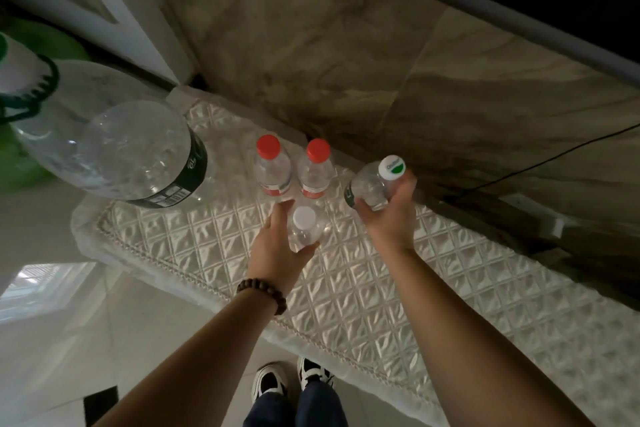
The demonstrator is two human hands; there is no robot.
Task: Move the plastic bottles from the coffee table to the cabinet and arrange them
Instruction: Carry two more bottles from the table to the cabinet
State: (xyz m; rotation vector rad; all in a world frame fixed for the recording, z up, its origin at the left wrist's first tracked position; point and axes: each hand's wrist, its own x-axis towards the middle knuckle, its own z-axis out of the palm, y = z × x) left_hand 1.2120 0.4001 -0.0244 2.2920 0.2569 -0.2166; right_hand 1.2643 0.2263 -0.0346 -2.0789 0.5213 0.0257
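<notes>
Seen from above: a cabinet top covered with a cream quilted satin cloth (346, 288), pushed against a brown marbled wall (311, 45). On the cloth, upright and just beside each other, two small clear plastic bottles with red caps and red-and-white labels, one to the left (272, 166) and one to the right (316, 170). In front of these two, a small clear plastic bottle with a white cap (304, 229), upright on the cloth, with the left hand (277, 246) around it, thumb on one side and fingers on the other: grip grasping this bottle. On the left wrist, a bracelet of dark wooden beads (265, 295). To the right, a small clear plastic bottle with a green-and-white cap and a dark green label (375, 184), tilted and lifted off the cloth, held in the right hand (388, 215): grip grasping it around the body. At the left end of the cabinet top, a large clear plastic water jug with a dark label (138, 156), lying on its side, well apart from the right hand. Below, pale glossy floor tiles (86, 322), black-and-white sneakers (294, 380) and dark blue jeans.
</notes>
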